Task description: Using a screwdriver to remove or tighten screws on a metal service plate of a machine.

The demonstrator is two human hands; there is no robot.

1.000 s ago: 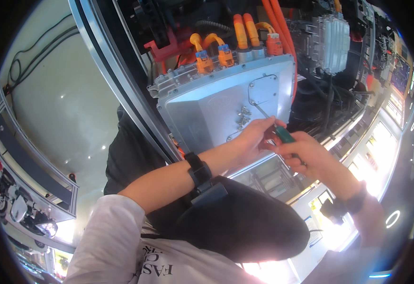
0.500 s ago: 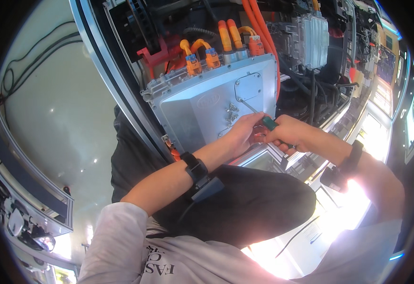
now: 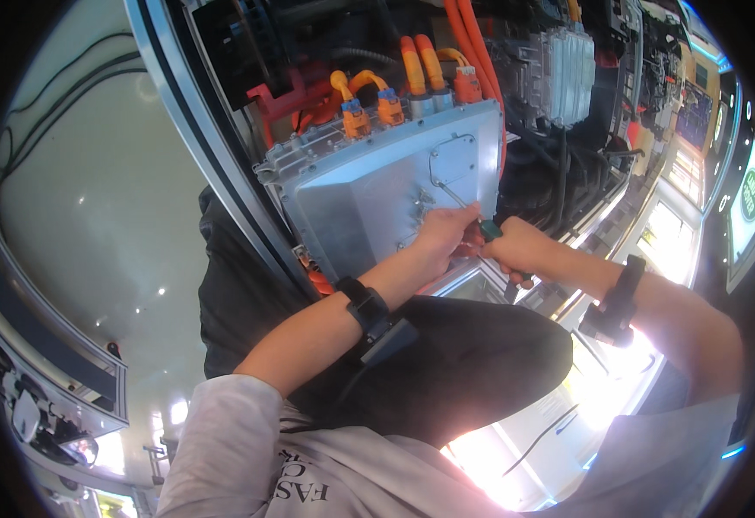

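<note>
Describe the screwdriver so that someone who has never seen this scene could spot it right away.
Find the big silver metal housing with orange cables plugged into its top edge. At its lower right corner the left hand and right hand meet. The screwdriver sits between them: a thin steel shaft reaching up onto the housing's small cover plate, and the only green handle among orange and grey parts.

Screwdriver (image 3: 491,231) handle mostly hidden inside right hand (image 3: 520,250); tip unclear.
</note>
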